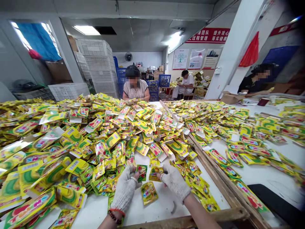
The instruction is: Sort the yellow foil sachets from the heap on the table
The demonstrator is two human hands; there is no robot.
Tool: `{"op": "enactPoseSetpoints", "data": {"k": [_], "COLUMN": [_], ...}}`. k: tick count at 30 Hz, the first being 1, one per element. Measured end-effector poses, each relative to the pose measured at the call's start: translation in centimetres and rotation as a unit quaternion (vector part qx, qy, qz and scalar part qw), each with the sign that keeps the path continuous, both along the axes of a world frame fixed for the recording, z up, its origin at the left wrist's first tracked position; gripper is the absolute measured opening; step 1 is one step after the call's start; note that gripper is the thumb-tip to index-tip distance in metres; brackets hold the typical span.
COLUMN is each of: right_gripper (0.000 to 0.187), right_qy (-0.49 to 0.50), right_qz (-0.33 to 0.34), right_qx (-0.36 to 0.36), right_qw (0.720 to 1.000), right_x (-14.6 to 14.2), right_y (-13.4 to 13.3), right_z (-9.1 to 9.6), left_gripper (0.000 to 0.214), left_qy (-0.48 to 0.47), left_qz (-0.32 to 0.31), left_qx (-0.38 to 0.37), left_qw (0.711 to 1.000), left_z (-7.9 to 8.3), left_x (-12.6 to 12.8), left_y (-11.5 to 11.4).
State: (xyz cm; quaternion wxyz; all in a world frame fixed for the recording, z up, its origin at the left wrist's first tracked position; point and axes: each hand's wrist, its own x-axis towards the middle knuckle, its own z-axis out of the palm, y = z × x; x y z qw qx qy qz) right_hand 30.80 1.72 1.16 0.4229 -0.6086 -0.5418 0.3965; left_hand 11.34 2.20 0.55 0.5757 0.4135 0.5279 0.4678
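My left hand (125,190), in a white knit glove with bare fingertips, pinches a small green sachet (142,171) with a red fruit picture. Opposite it, my right hand (175,181), gloved the same way, has a yellow sachet (155,172) between thumb and fingers. Below and between the two hands, another yellow sachet (149,192) lies flat on the white tabletop (143,214). Loose green and yellow sachets (98,178) lie beside my left hand, and more yellow sachets (199,187) lie to the right of my right hand.
A high heap of yellow printed boxes (76,136) covers the left and far table. A wooden strip (214,168) divides the table, with more boxes (221,124) beyond it. A dark flat object (271,200) lies at right. Several people, including a person opposite (135,89), sit around.
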Motion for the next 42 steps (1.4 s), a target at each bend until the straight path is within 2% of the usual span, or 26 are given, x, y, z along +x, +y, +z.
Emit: {"op": "enactPoseSetpoints", "data": {"k": [4,7,10,12,14,18,20,22,25,29,31,32,34,38,40,42], "right_gripper": [0.016,0.017,0.022,0.019,0.014,0.010,0.008,0.008,0.011,0.016,0.018,0.019,0.022,0.029,0.029,0.030], "right_qy": [0.006,-0.012,-0.026,-0.044,-0.093,-0.207,-0.217,-0.221,-0.216,-0.143,-0.075,-0.038,0.023,0.101,0.121,0.143], "right_qz": [0.026,0.010,0.014,0.014,-0.031,-0.119,-0.124,-0.126,-0.107,-0.017,-0.001,-0.011,-0.046,-0.070,-0.076,-0.082], "right_qx": [-0.051,-0.023,0.013,0.019,0.050,0.123,0.111,0.099,0.095,0.084,0.076,0.070,0.054,0.027,0.028,0.032], "right_qw": [0.998,1.000,0.999,0.999,0.994,0.963,0.962,0.962,0.966,0.986,0.994,0.997,0.997,0.992,0.989,0.986], "right_x": [-0.2,-0.2,0.3,1.1,2.2,4.7,5.5,6.1,6.5,7.1,7.5,7.6,7.8,8.1,8.4,8.5], "right_y": [-1.9,-2.2,-2.1,-1.9,-1.4,1.0,2.2,2.9,2.1,-0.8,-1.9,-2.3,-2.8,-3.8,-4.3,-4.6], "right_z": [0.3,-0.4,-0.8,-0.4,0.4,1.6,1.7,1.8,2.6,3.9,4.0,3.9,3.5,2.7,2.5,2.3], "left_gripper": [0.043,0.045,0.043,0.038,0.032,0.022,0.026,0.035,0.056,0.078,0.087,0.087,0.074,0.035,0.027,0.028], "left_qy": [-0.046,-0.063,-0.047,0.000,0.077,0.191,0.247,0.311,0.408,0.545,0.585,0.593,0.586,0.551,0.539,0.526], "left_qz": [-0.072,-0.086,-0.088,-0.096,-0.096,-0.064,-0.051,-0.052,-0.085,-0.154,-0.190,-0.207,-0.242,-0.289,-0.305,-0.326], "left_qx": [-0.009,0.003,0.049,0.083,0.116,0.203,0.291,0.386,0.471,0.468,0.455,0.450,0.444,0.425,0.409,0.381], "left_qw": [0.996,0.994,0.994,0.992,0.986,0.958,0.923,0.867,0.777,0.678,0.644,0.635,0.633,0.657,0.670,0.687], "left_z": [0.0,-0.1,-0.2,-0.1,0.0,-0.6,-0.9,-0.8,0.6,2.6,2.8,2.8,2.8,3.9,4.8,5.5], "left_x": [2.2,3.5,4.2,4.5,4.6,4.9,5.0,4.8,4.5,5.1,6.2,6.8,8.3,10.3,10.2,9.6], "left_y": [-1.2,-1.7,-1.8,-1.7,-1.5,-0.8,-0.4,0.0,0.5,2.0,3.3,4.2,6.0,8.7,9.1,9.0]}}
